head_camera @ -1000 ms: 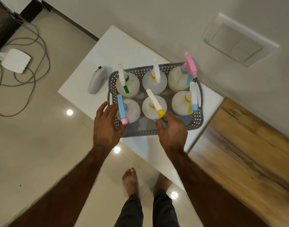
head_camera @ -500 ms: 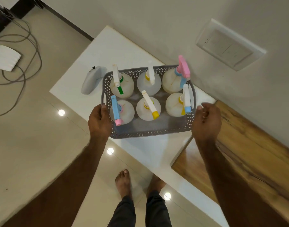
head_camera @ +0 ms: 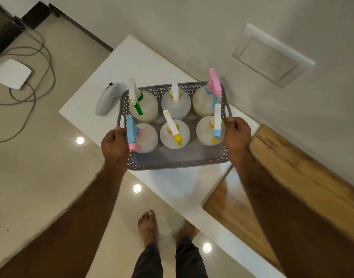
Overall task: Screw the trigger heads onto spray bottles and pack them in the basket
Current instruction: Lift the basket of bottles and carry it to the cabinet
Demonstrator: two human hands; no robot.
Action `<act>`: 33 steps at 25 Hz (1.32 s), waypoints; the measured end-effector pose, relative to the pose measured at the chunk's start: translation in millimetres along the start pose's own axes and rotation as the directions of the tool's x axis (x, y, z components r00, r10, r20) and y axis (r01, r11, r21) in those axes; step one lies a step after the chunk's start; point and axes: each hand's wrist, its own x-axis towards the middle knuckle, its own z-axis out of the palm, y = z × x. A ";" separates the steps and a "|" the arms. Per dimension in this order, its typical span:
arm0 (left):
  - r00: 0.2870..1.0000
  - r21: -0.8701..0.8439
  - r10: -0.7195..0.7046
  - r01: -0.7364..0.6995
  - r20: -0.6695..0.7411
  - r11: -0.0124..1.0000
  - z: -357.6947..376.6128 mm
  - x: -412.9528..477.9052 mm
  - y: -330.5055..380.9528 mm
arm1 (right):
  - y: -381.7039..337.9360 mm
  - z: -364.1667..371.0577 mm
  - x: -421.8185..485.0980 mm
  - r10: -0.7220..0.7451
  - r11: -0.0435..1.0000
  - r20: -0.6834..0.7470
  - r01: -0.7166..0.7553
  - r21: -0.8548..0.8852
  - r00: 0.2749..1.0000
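Basket [head_camera: 172, 159] packed, six capped bottles; left hand [head_camera: 114, 144] and right hand [head_camera: 236, 131] clasp its side handles. Next: level lift.

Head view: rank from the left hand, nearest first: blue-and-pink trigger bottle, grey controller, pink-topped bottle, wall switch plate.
1. Blue-and-pink trigger bottle: front-left of the basket, right beside the left hand.
2. Grey controller: on the table, outside the basket's left wall.
3. Pink-topped bottle: back-right corner of the basket.
4. Wall switch plate: on the wall, far right.
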 end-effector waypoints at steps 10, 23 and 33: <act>0.989 0.033 0.144 -0.144 0.022 0.989 -16.7 -53.9 0.9 | 20.0 -43.4 -43.8 -0.064 0.991 -0.072 0.072 0.109 0.995; 0.974 -0.069 0.172 -0.163 0.146 0.984 -57.4 -210.1 -70.4 | 124.9 -192.6 -216.9 -0.006 0.986 -0.286 0.053 0.158 0.958; 0.933 0.020 0.160 -0.175 0.321 0.984 -59.0 -342.0 -174.0 | 245.8 -319.2 -343.0 0.210 0.954 -0.430 -0.088 0.287 0.878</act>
